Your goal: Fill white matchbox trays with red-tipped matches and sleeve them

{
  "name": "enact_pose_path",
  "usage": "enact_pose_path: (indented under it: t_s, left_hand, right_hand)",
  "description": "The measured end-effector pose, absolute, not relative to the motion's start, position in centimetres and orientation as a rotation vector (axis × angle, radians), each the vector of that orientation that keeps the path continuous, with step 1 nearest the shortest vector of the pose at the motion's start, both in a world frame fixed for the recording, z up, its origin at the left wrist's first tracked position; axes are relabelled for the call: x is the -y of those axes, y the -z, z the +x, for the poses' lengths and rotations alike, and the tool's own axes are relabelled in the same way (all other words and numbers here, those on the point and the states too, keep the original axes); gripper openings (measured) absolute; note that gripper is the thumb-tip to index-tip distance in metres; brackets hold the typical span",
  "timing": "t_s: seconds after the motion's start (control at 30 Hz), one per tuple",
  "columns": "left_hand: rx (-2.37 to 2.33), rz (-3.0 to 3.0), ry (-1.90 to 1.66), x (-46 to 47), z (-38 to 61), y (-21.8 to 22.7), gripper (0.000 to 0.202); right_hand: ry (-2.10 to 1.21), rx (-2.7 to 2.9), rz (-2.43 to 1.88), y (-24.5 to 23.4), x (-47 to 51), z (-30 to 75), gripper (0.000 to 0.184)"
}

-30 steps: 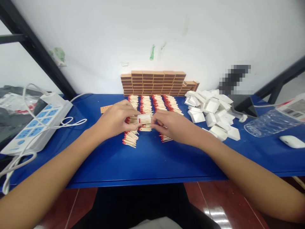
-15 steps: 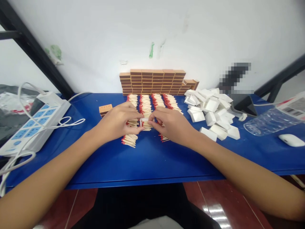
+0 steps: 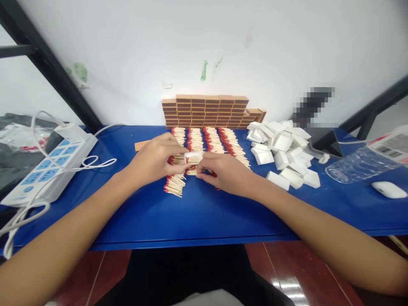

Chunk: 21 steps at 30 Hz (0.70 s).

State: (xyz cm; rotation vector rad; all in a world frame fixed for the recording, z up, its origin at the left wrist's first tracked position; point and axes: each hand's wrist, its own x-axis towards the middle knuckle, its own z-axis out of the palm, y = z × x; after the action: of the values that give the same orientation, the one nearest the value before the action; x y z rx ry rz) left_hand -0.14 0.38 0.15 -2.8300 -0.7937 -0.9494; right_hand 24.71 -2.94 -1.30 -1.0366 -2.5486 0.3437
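Note:
A small white matchbox tray (image 3: 193,154) with red-tipped matches in it is held up over the rows. My left hand (image 3: 156,158) grips its left end between thumb and fingers. At the tray's right end is my right hand (image 3: 223,170), fingers bent and closed around that end; its exact fingertip contact is partly hidden. Below and behind the hands, loose matches (image 3: 195,138) lie in several rows on the blue table (image 3: 204,216), red heads to the left. An orange matchbox sleeve (image 3: 140,145) sits partly hidden behind my left hand.
Stacked brown matchbox sleeves (image 3: 205,111) line the wall. Several white trays (image 3: 282,146) are heaped at the right, near a dark device (image 3: 325,140), a clear plastic bottle (image 3: 347,168) and a white case (image 3: 389,189). A power strip (image 3: 54,170) with cables stands left.
The tray has tipped so that its matches show, and both hands have shifted slightly. My left hand now covers more of the orange sleeve. The view has moved a little.

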Motion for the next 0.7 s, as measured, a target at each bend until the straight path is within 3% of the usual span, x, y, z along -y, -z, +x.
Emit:
enact_pose_path:
  t_s: [0.13,0.7]
  left_hand:
    - [0.818,-2.853,0.924,-0.38,-0.22,-0.10,0.026]
    - [0.813,-2.844,0.933,-0.43,-0.20,-0.10,0.020]
  right_hand:
    - [-0.339,2.546,-1.056,1.21,2.98,24.72,0.005]
    - [-0.365,2.571,-1.097,1.31,3.61,24.29,0.010]
